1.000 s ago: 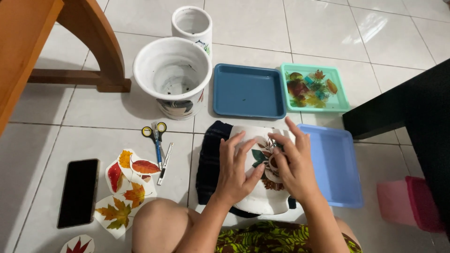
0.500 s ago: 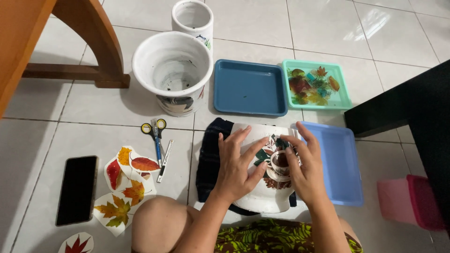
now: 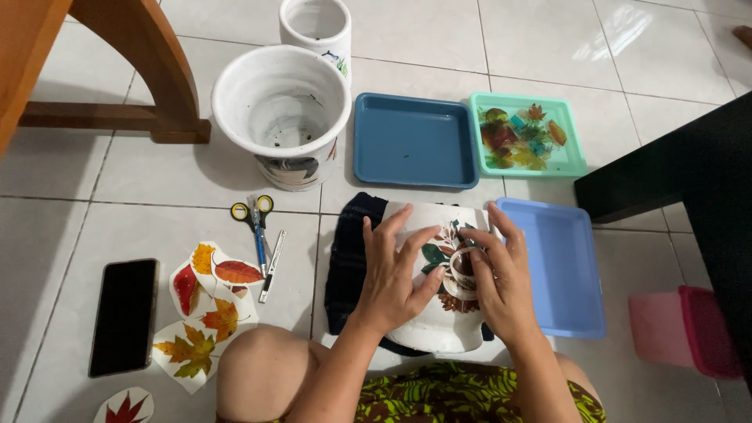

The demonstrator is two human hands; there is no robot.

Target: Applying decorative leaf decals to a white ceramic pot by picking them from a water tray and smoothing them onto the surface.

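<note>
White ceramic pot [image 3: 439, 313]: lies on its side, lower centre of the frame, on a dark knitted cloth [image 3: 348, 266] spread over the tiled floor [image 3: 157, 188]. Glazed, smooth, rounded wall; a cut-out picture of a cup with green and brown leaves [image 3: 450, 262] sits on its upper face.

Left hand [image 3: 392, 278]: fingers spread flat, palm pressed on the pot's wall, left of the picture.

Right hand [image 3: 501, 286]: fingers spread and slightly curled, fingertips resting on the picture's right edge and on the pot.

Light blue plastic tray [image 3: 560, 266]: rectangular, shallow, just right of the pot.

Dark blue plastic tray [image 3: 413, 141]: rectangular, rounded corners, above the pot at upper centre.

Green plastic tray [image 3: 572, 160]: upper right, holding wet-looking coloured leaf cut-outs [image 3: 517, 141].

Large white pot [image 3: 282, 110]: upright, round, rough smeared interior, upper centre-left; a printed motif shows low on its outer wall. Narrower white pot [image 3: 316, 23] stands behind it at the top edge.

Scissors [image 3: 254, 223]: yellow handles, blue shanks, left of the cloth. Slim craft knife [image 3: 272, 266] just beside them.

Paper leaf cut-outs [image 3: 207, 301]: red, orange, yellow, white-bordered, lower left, overlapping.

Black phone [image 3: 124, 313]: flat, glossy, far lower left.

Wooden furniture leg [image 3: 141, 55]: upper left. Pink plastic box [image 3: 685, 329]: lower right.
</note>
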